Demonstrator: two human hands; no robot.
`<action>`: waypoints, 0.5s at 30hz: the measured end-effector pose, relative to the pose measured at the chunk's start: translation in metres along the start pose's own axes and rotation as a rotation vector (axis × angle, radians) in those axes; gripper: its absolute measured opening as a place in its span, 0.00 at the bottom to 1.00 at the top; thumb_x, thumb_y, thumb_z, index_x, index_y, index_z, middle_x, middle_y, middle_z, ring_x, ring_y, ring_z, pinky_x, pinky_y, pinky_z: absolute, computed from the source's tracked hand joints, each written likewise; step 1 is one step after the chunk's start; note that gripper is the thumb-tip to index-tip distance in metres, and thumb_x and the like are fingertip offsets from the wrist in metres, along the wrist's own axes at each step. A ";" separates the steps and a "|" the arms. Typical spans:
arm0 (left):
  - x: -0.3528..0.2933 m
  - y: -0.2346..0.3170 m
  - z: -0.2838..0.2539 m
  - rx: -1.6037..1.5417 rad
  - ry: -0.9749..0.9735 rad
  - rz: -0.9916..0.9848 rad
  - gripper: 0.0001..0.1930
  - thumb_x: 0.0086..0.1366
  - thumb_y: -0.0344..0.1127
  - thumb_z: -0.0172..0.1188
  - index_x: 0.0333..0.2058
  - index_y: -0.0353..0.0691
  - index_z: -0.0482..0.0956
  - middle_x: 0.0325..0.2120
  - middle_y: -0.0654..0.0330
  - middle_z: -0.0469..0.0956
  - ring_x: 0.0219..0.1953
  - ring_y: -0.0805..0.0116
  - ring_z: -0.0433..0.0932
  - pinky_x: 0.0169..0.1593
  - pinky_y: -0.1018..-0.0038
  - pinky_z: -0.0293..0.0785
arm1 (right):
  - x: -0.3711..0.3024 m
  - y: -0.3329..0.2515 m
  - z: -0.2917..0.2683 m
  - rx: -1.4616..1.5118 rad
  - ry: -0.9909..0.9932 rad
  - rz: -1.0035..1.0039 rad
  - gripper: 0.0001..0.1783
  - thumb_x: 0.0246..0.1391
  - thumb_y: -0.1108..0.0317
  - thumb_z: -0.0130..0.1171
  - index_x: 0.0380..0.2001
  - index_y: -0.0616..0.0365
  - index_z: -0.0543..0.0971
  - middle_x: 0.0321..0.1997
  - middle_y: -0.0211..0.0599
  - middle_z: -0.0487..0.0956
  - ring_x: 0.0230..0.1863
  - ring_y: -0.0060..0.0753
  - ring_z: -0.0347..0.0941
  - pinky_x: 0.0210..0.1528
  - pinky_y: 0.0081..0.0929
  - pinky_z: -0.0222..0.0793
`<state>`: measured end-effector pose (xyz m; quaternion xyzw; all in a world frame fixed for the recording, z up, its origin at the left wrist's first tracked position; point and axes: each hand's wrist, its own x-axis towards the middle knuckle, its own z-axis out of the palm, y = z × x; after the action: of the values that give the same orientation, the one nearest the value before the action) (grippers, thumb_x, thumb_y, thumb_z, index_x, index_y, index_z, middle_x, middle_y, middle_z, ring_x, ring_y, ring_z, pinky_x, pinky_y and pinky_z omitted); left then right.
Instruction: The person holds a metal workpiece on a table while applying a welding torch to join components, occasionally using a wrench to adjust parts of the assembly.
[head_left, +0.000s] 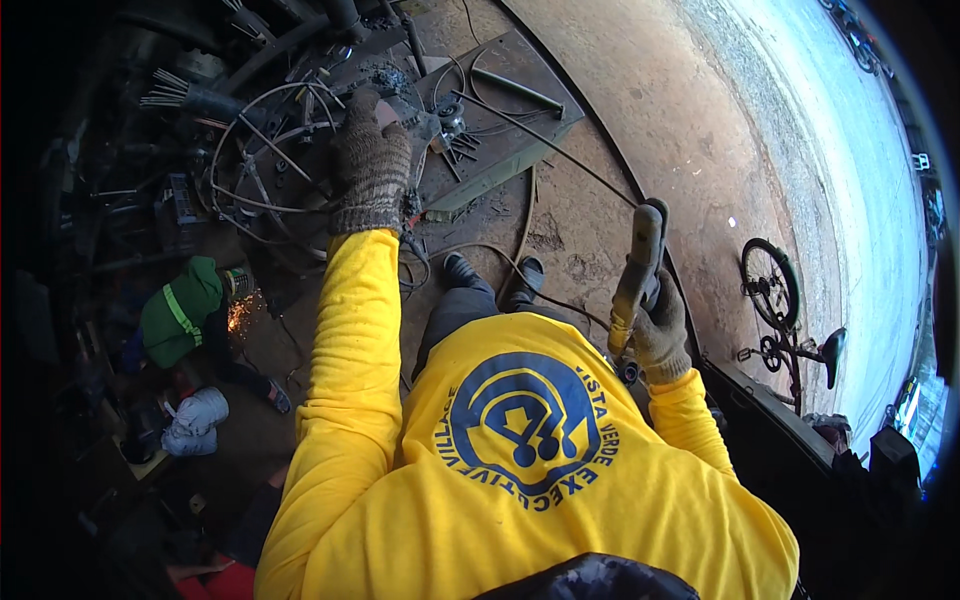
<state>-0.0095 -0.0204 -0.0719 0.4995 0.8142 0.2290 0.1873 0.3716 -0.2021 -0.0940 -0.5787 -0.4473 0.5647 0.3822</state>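
Yellow shirt [520,430], nearest my camera. Gloved right hand [664,335]: closed around rod holder [640,262], which juts ahead of it; thin rod [560,159] extends toward worktop [500,162]. Gloved left hand [372,165]: at worktop's left; its grip I cannot tell.

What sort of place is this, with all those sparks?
Probably a metalworking shop: orange sparks fly near someone in a green top, and the gloved right hand holds what looks like a welding-rod holder.

Metal bar [518,90] on table [525,58] ahead, bicycle [771,352] far right, another person [180,312] (sparks [240,313] just beside) left
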 end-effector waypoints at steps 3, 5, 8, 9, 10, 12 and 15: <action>0.004 -0.003 0.002 0.018 -0.027 0.010 0.32 0.62 0.36 0.65 0.64 0.44 0.68 0.62 0.44 0.72 0.64 0.45 0.72 0.67 0.57 0.70 | 0.012 -0.013 0.012 0.052 0.009 -0.005 0.36 0.51 0.59 0.76 0.58 0.63 0.74 0.51 0.39 0.81 0.52 0.30 0.76 0.58 0.30 0.71; 0.006 -0.010 0.004 0.013 -0.065 0.033 0.34 0.62 0.38 0.65 0.66 0.45 0.65 0.63 0.43 0.72 0.65 0.45 0.72 0.67 0.56 0.70 | 0.016 -0.016 0.018 0.036 0.006 -0.016 0.36 0.51 0.58 0.76 0.59 0.64 0.74 0.52 0.39 0.81 0.52 0.30 0.76 0.58 0.30 0.71; 0.003 -0.005 -0.004 0.072 -0.139 0.060 0.42 0.62 0.42 0.67 0.71 0.48 0.56 0.65 0.40 0.68 0.65 0.43 0.71 0.67 0.54 0.69 | 0.022 -0.021 0.018 -0.005 -0.019 -0.062 0.38 0.51 0.57 0.76 0.60 0.65 0.73 0.52 0.38 0.81 0.52 0.29 0.76 0.59 0.30 0.70; 0.000 -0.002 -0.014 0.091 -0.185 0.038 0.43 0.62 0.42 0.68 0.72 0.47 0.55 0.65 0.40 0.68 0.65 0.43 0.71 0.67 0.54 0.69 | 0.025 -0.025 0.020 -0.001 -0.020 -0.056 0.38 0.51 0.57 0.76 0.60 0.65 0.73 0.52 0.38 0.81 0.52 0.29 0.76 0.59 0.30 0.70; -0.002 0.009 -0.024 0.111 -0.244 0.020 0.44 0.63 0.41 0.68 0.72 0.45 0.54 0.65 0.40 0.69 0.66 0.43 0.71 0.67 0.54 0.69 | 0.026 -0.028 0.021 0.003 -0.012 -0.040 0.38 0.51 0.57 0.76 0.60 0.65 0.73 0.52 0.38 0.81 0.52 0.28 0.76 0.58 0.29 0.70; -0.005 0.015 -0.027 0.104 -0.287 0.022 0.45 0.62 0.40 0.69 0.73 0.43 0.52 0.65 0.40 0.69 0.66 0.42 0.70 0.68 0.55 0.69 | 0.029 -0.031 0.021 0.004 0.005 -0.006 0.38 0.51 0.57 0.76 0.59 0.65 0.73 0.50 0.37 0.80 0.51 0.27 0.76 0.57 0.28 0.71; -0.004 0.005 -0.020 0.030 -0.252 0.071 0.48 0.60 0.40 0.71 0.74 0.44 0.51 0.65 0.39 0.67 0.67 0.42 0.69 0.68 0.55 0.68 | 0.036 -0.034 0.014 0.009 -0.014 0.027 0.37 0.50 0.57 0.76 0.59 0.65 0.73 0.49 0.36 0.81 0.49 0.26 0.76 0.55 0.27 0.71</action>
<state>-0.0150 -0.0256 -0.0519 0.5555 0.7693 0.1587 0.2727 0.3534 -0.1581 -0.0744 -0.5789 -0.4397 0.5758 0.3742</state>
